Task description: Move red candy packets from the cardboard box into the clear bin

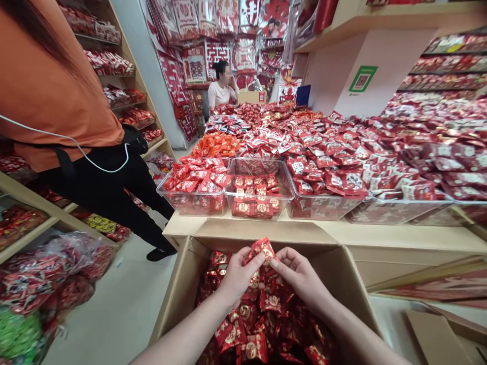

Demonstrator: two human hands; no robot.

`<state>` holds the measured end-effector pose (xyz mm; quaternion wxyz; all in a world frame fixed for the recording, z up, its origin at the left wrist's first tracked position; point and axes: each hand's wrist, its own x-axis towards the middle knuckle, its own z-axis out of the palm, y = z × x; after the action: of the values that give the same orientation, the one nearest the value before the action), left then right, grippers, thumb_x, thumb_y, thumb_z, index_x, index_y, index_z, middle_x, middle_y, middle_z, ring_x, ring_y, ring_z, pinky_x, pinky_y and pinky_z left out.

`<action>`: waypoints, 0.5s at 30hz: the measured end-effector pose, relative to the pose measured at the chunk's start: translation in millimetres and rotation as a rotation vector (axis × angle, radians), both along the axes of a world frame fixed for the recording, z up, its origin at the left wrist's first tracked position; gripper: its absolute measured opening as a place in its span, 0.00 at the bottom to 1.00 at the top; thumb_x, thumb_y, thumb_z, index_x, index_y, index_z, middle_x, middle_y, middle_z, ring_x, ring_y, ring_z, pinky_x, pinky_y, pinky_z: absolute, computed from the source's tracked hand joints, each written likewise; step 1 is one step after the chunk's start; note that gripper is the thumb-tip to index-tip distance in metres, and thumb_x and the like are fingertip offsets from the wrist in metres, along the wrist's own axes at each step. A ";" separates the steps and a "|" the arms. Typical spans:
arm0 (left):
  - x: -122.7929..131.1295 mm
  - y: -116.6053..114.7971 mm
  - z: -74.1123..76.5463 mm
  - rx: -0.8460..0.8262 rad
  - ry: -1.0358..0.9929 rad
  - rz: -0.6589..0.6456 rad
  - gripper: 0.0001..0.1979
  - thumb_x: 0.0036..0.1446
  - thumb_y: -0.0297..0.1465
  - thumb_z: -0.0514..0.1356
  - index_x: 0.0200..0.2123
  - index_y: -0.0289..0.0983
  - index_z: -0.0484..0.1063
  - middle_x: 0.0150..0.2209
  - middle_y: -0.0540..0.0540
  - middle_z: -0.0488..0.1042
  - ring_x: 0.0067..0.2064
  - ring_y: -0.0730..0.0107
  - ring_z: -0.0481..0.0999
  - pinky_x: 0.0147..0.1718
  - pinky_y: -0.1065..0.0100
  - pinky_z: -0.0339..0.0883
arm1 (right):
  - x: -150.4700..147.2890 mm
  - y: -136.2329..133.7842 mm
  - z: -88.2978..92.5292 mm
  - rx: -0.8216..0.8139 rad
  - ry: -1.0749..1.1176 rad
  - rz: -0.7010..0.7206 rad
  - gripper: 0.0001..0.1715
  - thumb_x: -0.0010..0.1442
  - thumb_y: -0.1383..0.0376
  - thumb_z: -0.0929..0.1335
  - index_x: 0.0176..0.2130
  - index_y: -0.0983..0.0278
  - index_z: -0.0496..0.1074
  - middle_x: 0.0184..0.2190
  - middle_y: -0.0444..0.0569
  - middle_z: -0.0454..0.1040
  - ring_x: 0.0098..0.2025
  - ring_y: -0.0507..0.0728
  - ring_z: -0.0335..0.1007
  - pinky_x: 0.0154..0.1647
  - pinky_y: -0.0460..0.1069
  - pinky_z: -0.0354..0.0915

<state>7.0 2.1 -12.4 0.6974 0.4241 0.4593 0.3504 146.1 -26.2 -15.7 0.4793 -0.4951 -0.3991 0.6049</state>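
Both my hands are cupped together over an open cardboard box [178, 291] full of small red foil candy packets [266, 324]. My left hand [238, 276] and my right hand [299, 276] are closed round a bunch of these packets, with one packet [262, 249] sticking up between the fingers. Just beyond the box, on the wooden counter [380, 235], stands a clear plastic bin [258, 190] partly filled with the same red packets.
More clear bins [194, 190] heaped with red wrapped sweets cover the counter. A person in an orange top [57, 96] stands at the left by wooden shelves. Another person [222, 88] sits at the far end. Bags of goods [45, 284] lie at lower left.
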 end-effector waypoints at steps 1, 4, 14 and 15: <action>0.0 -0.4 0.9 0.011 -0.002 0.000 0.13 0.46 0.39 0.59 0.32 0.36 0.68 0.26 0.50 0.71 0.26 0.72 0.70 0.16 0.73 0.67 | -1.0 -0.6 -1.3 0.012 -0.007 0.001 0.17 0.45 0.55 0.68 0.26 0.65 0.62 0.19 0.40 0.65 0.20 0.46 0.58 0.21 0.43 0.57; -0.3 -1.6 6.7 0.010 -0.008 0.016 0.13 0.45 0.39 0.59 0.31 0.37 0.68 0.26 0.51 0.71 0.24 0.72 0.70 0.15 0.73 0.66 | 0.1 -2.5 -1.7 0.041 -0.031 0.031 0.16 0.46 0.56 0.69 0.26 0.65 0.61 0.20 0.40 0.65 0.22 0.47 0.60 0.23 0.43 0.58; -9.2 1.3 20.6 -0.122 -0.056 0.081 0.15 0.43 0.41 0.60 0.31 0.37 0.65 0.29 0.48 0.71 0.35 0.64 0.72 0.17 0.74 0.65 | 48.2 117.6 108.3 0.404 -0.581 -0.299 0.14 0.47 0.58 0.68 0.29 0.64 0.60 0.23 0.45 0.70 0.24 0.52 0.69 0.23 0.46 0.65; -8.3 0.7 19.4 -0.133 -0.049 0.079 0.15 0.42 0.41 0.60 0.30 0.37 0.65 0.29 0.48 0.71 0.34 0.64 0.72 0.16 0.75 0.65 | 47.0 139.8 113.2 0.367 -0.686 -0.272 0.11 0.49 0.60 0.67 0.28 0.64 0.60 0.22 0.46 0.71 0.23 0.52 0.70 0.23 0.45 0.65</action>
<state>-1.3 2.8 6.9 0.7207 0.3496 0.4807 0.3568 193.0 113.6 97.5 0.4745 -0.6224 -0.5680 0.2547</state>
